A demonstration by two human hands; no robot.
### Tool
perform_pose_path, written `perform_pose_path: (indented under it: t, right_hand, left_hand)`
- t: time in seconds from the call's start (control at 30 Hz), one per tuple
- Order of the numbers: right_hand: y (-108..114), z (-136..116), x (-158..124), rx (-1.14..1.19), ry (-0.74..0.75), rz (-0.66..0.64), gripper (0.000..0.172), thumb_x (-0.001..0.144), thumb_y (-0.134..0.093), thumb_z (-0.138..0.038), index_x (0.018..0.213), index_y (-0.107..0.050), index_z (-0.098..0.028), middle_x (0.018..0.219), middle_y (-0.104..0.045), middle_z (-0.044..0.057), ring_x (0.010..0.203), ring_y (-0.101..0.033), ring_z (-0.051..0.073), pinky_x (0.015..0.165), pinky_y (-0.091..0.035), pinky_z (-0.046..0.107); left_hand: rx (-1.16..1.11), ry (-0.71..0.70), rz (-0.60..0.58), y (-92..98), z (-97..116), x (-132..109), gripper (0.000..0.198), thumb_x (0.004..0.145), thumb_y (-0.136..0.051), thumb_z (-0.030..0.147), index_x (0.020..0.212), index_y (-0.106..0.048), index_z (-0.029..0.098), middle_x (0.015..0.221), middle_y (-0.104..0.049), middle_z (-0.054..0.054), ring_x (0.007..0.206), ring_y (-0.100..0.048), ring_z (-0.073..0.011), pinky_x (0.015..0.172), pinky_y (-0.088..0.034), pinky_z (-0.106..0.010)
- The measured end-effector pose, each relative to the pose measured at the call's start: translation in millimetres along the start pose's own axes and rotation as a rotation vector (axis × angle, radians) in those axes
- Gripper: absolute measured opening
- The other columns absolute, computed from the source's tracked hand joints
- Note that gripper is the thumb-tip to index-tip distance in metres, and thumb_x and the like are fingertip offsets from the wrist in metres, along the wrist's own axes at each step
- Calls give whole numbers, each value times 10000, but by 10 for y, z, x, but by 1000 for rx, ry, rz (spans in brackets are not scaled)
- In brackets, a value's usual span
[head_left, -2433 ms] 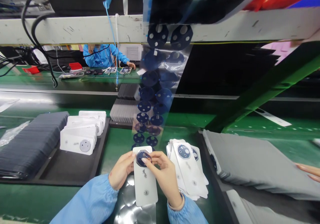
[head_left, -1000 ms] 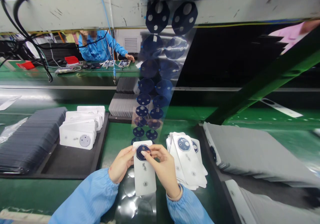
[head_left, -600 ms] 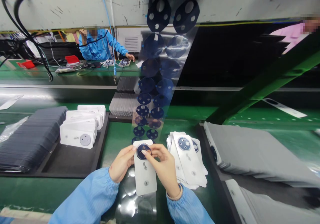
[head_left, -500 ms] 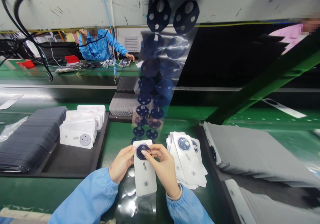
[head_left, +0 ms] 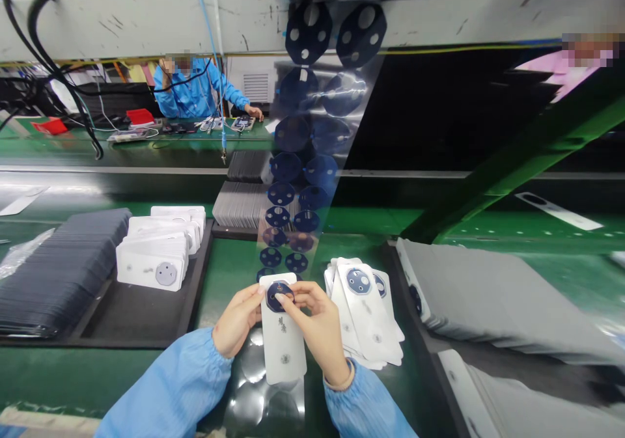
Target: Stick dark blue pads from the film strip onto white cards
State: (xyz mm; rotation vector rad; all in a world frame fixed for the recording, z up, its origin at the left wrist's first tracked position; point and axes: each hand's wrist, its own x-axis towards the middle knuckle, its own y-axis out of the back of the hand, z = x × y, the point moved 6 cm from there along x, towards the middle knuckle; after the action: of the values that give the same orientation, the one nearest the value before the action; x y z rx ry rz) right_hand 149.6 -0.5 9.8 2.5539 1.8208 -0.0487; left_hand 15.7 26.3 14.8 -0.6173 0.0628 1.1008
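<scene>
A white phone back panel [head_left: 284, 350] with dark lettering is held upright in front of me. My left hand [head_left: 238, 321] grips its upper left edge between thumb and fingers. At the panel's top lies a dark blue octagonal sticker [head_left: 272, 301] with round holes. My right hand [head_left: 319, 321] is closed at the sticker, its thumb on the sticker's face and its fingers at the right edge; the thumb covers part of it. Behind the panel, a clear strip [head_left: 293, 132] carries more such stickers in two columns. Beside my right hand lies a pile of white panels [head_left: 364, 314] with blue octagons.
A black tray [head_left: 131, 314] at left holds white panels [head_left: 151, 262] and a dark row of sheets [head_left: 63, 269]. Grey stacked panels [head_left: 498, 301] fill a tray at right. A green slanted beam [head_left: 512, 158] crosses the upper right. Across the bench sits a person in blue [head_left: 190, 96].
Both hands keep their hold on the panel and sticker almost unmoved. The right thumb stays on the sticker, and the view has shifted very slightly.
</scene>
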Motion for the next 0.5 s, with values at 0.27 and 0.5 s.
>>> perform_pose_path:
  t: [0.27, 0.5]
  right_hand:
    - [2, 0, -9, -16, 15, 12, 218, 714, -756, -334, 833, -630, -203, 758, -685, 13, 669, -639, 160, 642, -509, 282]
    - [-7, -32, -26, -75, 92, 26, 176, 759, -720, -309, 858, -617, -207, 785, -677, 18, 673, -637, 164, 650, -520, 297]
  left_hand:
    - [-5, -3, -7, -2, -15, -6, 410, 801, -687, 470, 1014, -721, 120, 939, -753, -125, 827, -697, -229, 738, -521, -283]
    - [85, -40, 17, 9, -37, -5, 436, 810, -675, 449, 1108, -695, 132, 980, -753, -115, 913, -688, -269, 781, -526, -322]
